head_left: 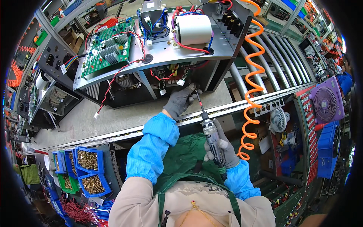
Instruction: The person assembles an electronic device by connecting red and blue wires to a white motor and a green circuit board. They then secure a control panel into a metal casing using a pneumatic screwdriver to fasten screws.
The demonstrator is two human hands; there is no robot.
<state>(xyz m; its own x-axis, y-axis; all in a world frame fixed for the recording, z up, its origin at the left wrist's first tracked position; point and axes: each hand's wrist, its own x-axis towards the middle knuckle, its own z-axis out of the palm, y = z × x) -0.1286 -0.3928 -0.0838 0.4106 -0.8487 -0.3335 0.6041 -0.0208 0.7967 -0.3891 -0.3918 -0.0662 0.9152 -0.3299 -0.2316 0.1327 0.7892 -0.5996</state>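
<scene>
My right hand point(227, 148), in a grey glove, is wrapped round a silver-and-black power screwdriver point(211, 133). Its long bit, with a red band, points away from me at the lower front of an open metal chassis point(159, 68). Beside the bit's tip my left hand point(179, 101), also gloved, has its fingers closed against the chassis's lower edge. Whatever those fingertips may hold is too small and covered to tell. On top of the chassis are a green circuit board point(107, 53) and a white cylinder point(194, 30). Red-and-black wires with white connectors point(181, 82) hang down in front.
A coiled orange air hose point(252, 75) hangs right of the chassis, before metal rollers point(276, 62). Blue bins of brass fasteners point(87, 159) stand at lower left. A second chassis point(47, 96) is on the left. Fans, one purple point(326, 100), one white point(279, 120), stand at right.
</scene>
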